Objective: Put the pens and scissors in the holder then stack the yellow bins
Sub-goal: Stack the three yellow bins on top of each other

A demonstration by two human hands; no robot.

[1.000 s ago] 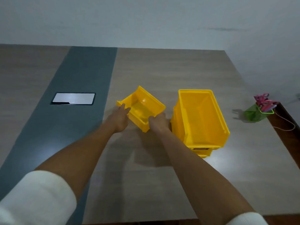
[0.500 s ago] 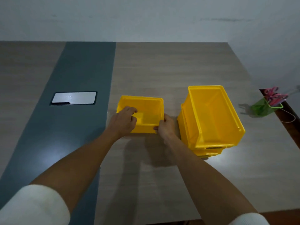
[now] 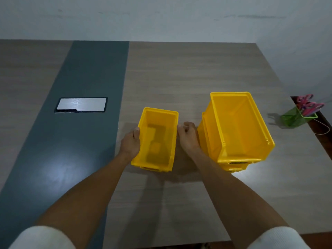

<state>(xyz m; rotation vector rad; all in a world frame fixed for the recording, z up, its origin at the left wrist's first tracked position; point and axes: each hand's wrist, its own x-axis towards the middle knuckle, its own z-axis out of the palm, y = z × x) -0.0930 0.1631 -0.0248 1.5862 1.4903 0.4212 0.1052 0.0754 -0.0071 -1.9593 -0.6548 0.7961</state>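
A small yellow bin (image 3: 156, 141) stands upright with its opening up in the middle of the table. My left hand (image 3: 130, 142) presses on its left wall and my right hand (image 3: 188, 136) on its right wall, fingers curled. Just right of my right hand sits a larger yellow bin (image 3: 237, 126) nested on top of another yellow bin (image 3: 233, 167). At the far right edge a green mesh holder (image 3: 294, 117) holds the pink-handled scissors and pens (image 3: 307, 104).
A grey strip (image 3: 80, 69) runs down the wooden table, with a silver cover plate (image 3: 80, 104) set into it. The table's right edge passes right by the holder, where a thin cord (image 3: 323, 126) loops. A pale wall stands behind.
The small bin has been turned from a tilted, sideways pose to upright and lengthwise toward me. My hands shifted from its near corners to its two side walls.
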